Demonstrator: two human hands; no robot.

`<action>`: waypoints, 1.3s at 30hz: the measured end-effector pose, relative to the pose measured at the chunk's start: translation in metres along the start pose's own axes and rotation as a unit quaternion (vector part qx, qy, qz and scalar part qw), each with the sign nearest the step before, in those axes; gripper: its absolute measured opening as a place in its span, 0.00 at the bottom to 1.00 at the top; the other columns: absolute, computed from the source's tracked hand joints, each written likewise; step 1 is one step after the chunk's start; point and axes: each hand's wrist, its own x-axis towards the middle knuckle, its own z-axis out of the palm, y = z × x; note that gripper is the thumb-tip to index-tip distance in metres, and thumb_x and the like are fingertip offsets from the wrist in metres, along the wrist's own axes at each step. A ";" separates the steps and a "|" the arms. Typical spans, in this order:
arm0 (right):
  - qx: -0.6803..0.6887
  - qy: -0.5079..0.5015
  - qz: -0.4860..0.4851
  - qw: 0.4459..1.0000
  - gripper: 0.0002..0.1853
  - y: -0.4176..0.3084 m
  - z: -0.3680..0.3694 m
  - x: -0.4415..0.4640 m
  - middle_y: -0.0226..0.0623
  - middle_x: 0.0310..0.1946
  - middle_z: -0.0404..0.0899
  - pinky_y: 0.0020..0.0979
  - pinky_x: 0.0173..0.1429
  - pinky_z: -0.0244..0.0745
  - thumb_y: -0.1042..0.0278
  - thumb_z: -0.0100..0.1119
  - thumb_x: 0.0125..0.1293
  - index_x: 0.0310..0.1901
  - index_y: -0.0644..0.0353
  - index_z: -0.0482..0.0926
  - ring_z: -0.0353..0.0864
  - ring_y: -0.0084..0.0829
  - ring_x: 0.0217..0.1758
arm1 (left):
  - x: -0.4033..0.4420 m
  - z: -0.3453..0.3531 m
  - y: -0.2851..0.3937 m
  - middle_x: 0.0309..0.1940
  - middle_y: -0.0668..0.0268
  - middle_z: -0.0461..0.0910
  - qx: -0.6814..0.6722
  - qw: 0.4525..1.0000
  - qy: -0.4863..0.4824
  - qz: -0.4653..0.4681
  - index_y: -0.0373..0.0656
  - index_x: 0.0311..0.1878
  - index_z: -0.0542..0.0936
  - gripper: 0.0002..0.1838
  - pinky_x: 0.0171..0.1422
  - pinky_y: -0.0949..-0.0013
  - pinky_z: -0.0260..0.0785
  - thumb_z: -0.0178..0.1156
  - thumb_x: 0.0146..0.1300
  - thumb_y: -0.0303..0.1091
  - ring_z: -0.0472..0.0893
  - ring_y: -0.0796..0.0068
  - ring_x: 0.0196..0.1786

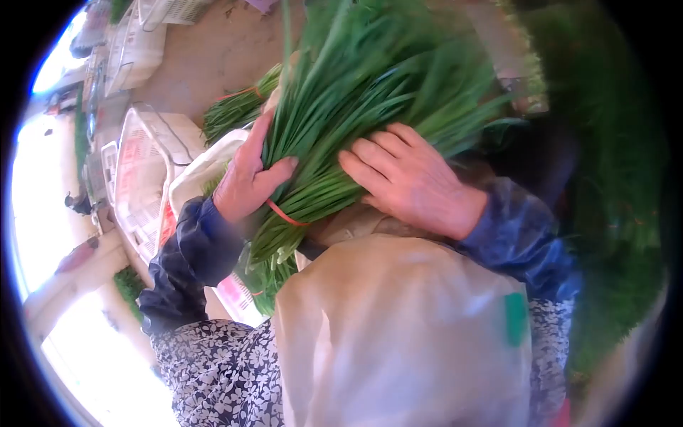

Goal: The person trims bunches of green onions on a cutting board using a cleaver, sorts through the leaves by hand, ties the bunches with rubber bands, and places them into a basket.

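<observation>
A large bunch of garlic chives [334,128] lies across my lap, its cut ends toward the lower left and its leaves fanning out to the upper right. An orange-red band [284,215] goes round it near the cut ends. My left hand [250,174] grips the bunch from the left, with the thumb over the stems and the fingers along its side. From the right, my right hand [413,179] is curved over the leaves and stems. Its fingertips press on them, and the underside of the bunch is hidden.
Left of my arm stands a basket [146,178] with a wire handle. Another banded bunch [231,110] lies just beyond my left hand, and more greens [270,281] show below. White crates [135,53] stand at the upper left. Dark, blurred greenery [612,213] fills the right side.
</observation>
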 end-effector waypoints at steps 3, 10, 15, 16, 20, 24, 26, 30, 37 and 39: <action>-0.005 -0.007 -0.005 1.000 0.34 -0.002 0.010 -0.004 0.43 0.51 0.75 0.42 0.59 0.70 0.65 0.67 0.45 0.57 0.67 0.75 0.74 0.43 0.51 | 0.010 0.009 0.009 0.58 0.46 0.77 0.004 0.999 -0.011 0.033 0.35 0.75 0.55 0.42 0.69 0.61 0.65 0.63 0.58 0.29 0.77 0.55 0.62; 0.085 -0.059 0.066 0.992 0.32 -0.018 0.004 -0.013 0.46 0.51 0.76 0.40 0.55 0.72 0.70 0.64 0.44 0.55 0.69 0.76 0.75 0.45 0.51 | 0.030 0.021 0.002 0.65 0.52 0.71 -0.141 0.988 0.061 0.022 0.34 0.77 0.53 0.45 0.73 0.67 0.59 0.64 0.57 0.24 0.71 0.68 0.66; 0.065 0.010 0.040 0.997 0.28 -0.016 0.009 -0.019 0.47 0.51 0.76 0.41 0.56 0.72 0.69 0.61 0.48 0.54 0.69 0.76 0.75 0.45 0.53 | 0.018 0.022 0.005 0.65 0.55 0.71 -0.169 0.980 0.107 0.015 0.33 0.77 0.51 0.45 0.73 0.66 0.59 0.62 0.58 0.22 0.70 0.70 0.66; 0.051 0.026 0.027 0.998 0.25 -0.014 0.012 -0.019 0.46 0.51 0.75 0.42 0.58 0.70 0.67 0.58 0.53 0.54 0.69 0.76 0.74 0.44 0.54 | 0.014 0.026 0.005 0.65 0.54 0.71 -0.144 0.981 0.130 0.025 0.34 0.77 0.50 0.45 0.73 0.66 0.60 0.62 0.58 0.22 0.70 0.69 0.66; 0.067 0.024 -0.006 0.997 0.24 -0.012 -0.009 -0.001 0.46 0.53 0.75 0.46 0.60 0.70 0.69 0.58 0.53 0.53 0.68 0.76 0.74 0.45 0.56 | 0.012 0.031 0.012 0.65 0.47 0.71 -0.061 0.985 0.150 0.055 0.34 0.77 0.50 0.45 0.72 0.64 0.61 0.62 0.58 0.22 0.72 0.59 0.68; 0.022 0.112 -0.023 0.993 0.27 -0.016 -0.006 0.023 0.43 0.50 0.77 0.49 0.54 0.74 0.74 0.69 0.38 0.47 0.65 0.80 0.77 0.46 0.52 | 0.009 0.035 0.018 0.67 0.41 0.68 0.008 0.980 0.153 0.127 0.33 0.77 0.49 0.45 0.73 0.62 0.60 0.61 0.59 0.22 0.69 0.49 0.71; -0.008 0.029 0.000 1.000 0.26 -0.012 0.001 0.007 0.43 0.51 0.78 0.48 0.53 0.74 0.74 0.69 0.38 0.45 0.66 0.81 0.77 0.44 0.52 | 0.007 0.038 0.018 0.68 0.41 0.67 -0.019 0.979 0.163 0.117 0.34 0.78 0.49 0.45 0.74 0.61 0.59 0.59 0.59 0.20 0.69 0.49 0.72; 0.010 0.059 -0.004 0.998 0.22 -0.019 -0.001 -0.006 0.41 0.47 0.80 0.46 0.52 0.74 0.74 0.69 0.40 0.43 0.66 0.82 0.79 0.42 0.48 | 0.002 0.041 0.029 0.72 0.55 0.62 -0.038 0.982 0.169 0.076 0.35 0.78 0.47 0.44 0.78 0.65 0.52 0.55 0.60 0.16 0.62 0.67 0.74; -0.012 0.073 -0.023 0.997 0.19 -0.020 -0.001 -0.009 0.40 0.45 0.81 0.45 0.50 0.75 0.77 0.68 0.43 0.42 0.64 0.82 0.79 0.42 0.46 | 0.001 0.041 0.028 0.71 0.54 0.63 -0.007 0.982 0.168 0.090 0.35 0.78 0.48 0.43 0.77 0.66 0.52 0.55 0.61 0.19 0.63 0.66 0.73; 0.089 0.045 0.062 0.993 0.15 -0.021 -0.007 -0.004 0.44 0.42 0.82 0.42 0.47 0.76 0.78 0.67 0.50 0.42 0.63 0.81 0.81 0.42 0.43 | 0.001 0.042 0.030 0.71 0.53 0.63 0.006 0.981 0.171 0.095 0.35 0.78 0.48 0.43 0.77 0.65 0.53 0.56 0.61 0.19 0.64 0.66 0.73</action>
